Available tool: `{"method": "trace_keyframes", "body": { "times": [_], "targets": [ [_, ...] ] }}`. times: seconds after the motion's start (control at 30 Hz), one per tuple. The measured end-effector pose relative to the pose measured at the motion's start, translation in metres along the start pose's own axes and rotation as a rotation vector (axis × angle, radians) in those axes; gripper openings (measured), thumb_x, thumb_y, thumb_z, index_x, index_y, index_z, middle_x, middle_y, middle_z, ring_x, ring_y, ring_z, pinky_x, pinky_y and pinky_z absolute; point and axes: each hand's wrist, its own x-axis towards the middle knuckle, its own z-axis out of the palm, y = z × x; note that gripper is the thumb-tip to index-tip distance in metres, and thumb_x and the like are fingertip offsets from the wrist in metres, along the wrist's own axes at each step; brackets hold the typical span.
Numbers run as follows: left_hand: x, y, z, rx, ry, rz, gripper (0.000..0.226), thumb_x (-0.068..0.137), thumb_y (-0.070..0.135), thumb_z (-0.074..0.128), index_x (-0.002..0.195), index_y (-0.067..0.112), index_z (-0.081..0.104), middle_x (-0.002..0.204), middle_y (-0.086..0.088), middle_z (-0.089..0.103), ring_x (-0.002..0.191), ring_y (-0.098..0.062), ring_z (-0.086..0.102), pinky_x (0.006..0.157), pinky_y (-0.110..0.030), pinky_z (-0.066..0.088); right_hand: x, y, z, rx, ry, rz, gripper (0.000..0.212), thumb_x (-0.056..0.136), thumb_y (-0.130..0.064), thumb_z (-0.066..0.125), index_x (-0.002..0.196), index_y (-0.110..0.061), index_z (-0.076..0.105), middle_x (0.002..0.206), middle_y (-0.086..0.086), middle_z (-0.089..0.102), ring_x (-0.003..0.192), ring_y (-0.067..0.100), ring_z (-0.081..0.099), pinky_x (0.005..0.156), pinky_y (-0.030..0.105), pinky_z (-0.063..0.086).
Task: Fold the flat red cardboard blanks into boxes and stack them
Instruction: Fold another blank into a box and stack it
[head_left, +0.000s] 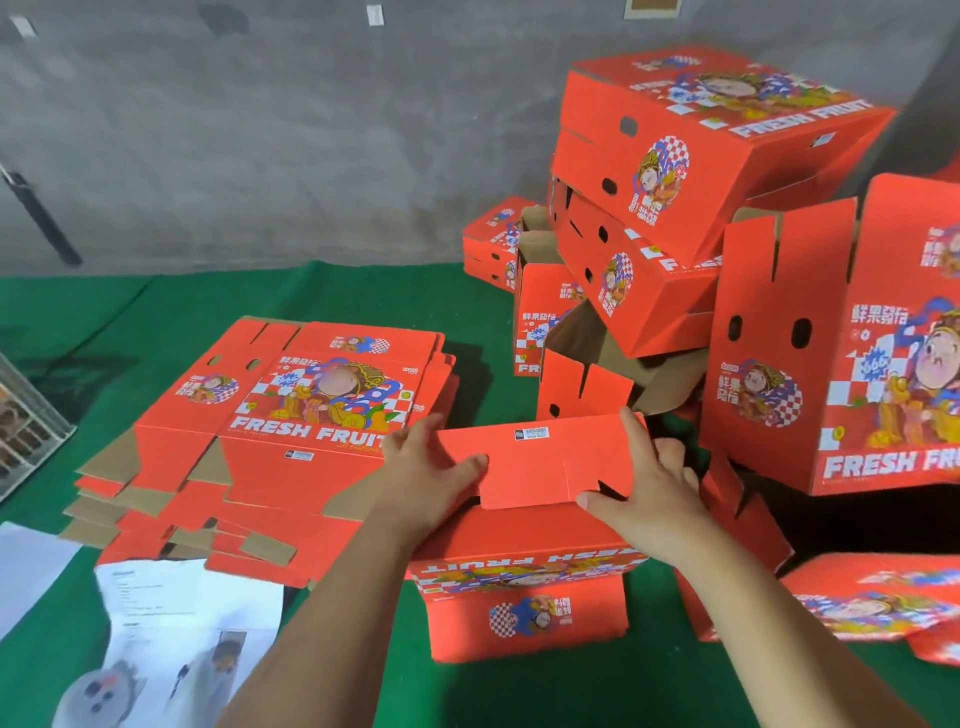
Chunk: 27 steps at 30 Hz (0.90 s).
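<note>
A half-folded red box (524, 551) stands on the green table in front of me, its "FRESH FRUIT" print upside down. My left hand (426, 478) grips the left end of its raised top flap (540, 462), thumb on the flap's face. My right hand (649, 493) holds the flap's right end, fingers curled round its edge. A stack of flat red blanks (280, 431) lies to the left. Folded boxes (691, 171) are piled at the back right.
A large folded box (857, 364) stands upright at the right, with loose blanks (872, 603) below it. White printed paper sheets (171, 639) lie at the lower left. A wire crate (26, 431) sits at the left edge. A grey wall rises behind the table.
</note>
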Motion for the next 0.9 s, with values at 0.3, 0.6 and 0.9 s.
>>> {"method": "trace_keyframes", "body": {
  "times": [0.3, 0.6, 0.9],
  "targets": [
    [-0.008, 0.01, 0.003, 0.318, -0.051, -0.086, 0.074, 0.081, 0.063, 0.078, 0.134, 0.025, 0.043, 0.126, -0.014, 0.056, 0.113, -0.04, 0.062, 0.096, -0.051, 0.052, -0.009, -0.018, 0.004, -0.141, 0.108, 0.098, 0.102, 0.078, -0.064, 0.063, 0.15, -0.054, -0.008, 0.126, 0.002, 0.027, 0.119, 0.032, 0.04, 0.083, 0.047, 0.049],
    [-0.059, 0.042, -0.032, -0.915, -0.315, -0.648, 0.088, 0.086, 0.091, 0.035, 0.13, 0.021, 0.067, 0.099, -0.016, 0.08, 0.082, -0.034, 0.079, 0.059, -0.047, 0.062, -0.023, -0.01, -0.029, 0.593, -0.021, 0.31, 0.056, 0.087, -0.081, 0.045, 0.118, -0.036, 0.054, 0.13, 0.004, 0.059, 0.096, 0.012, 0.055, 0.076, 0.033, 0.042],
    [-0.065, 0.115, -0.065, -0.73, -0.153, -0.364, 0.041, 0.11, 0.008, 0.036, 0.07, 0.007, 0.031, 0.067, -0.017, 0.039, 0.093, -0.016, 0.042, 0.045, -0.008, 0.036, -0.059, -0.018, -0.098, 0.601, 0.293, 0.187, 0.075, 0.067, -0.098, 0.033, 0.107, -0.036, 0.05, 0.111, -0.011, 0.057, 0.116, 0.027, 0.056, 0.1, 0.047, 0.04]
  ]
}}
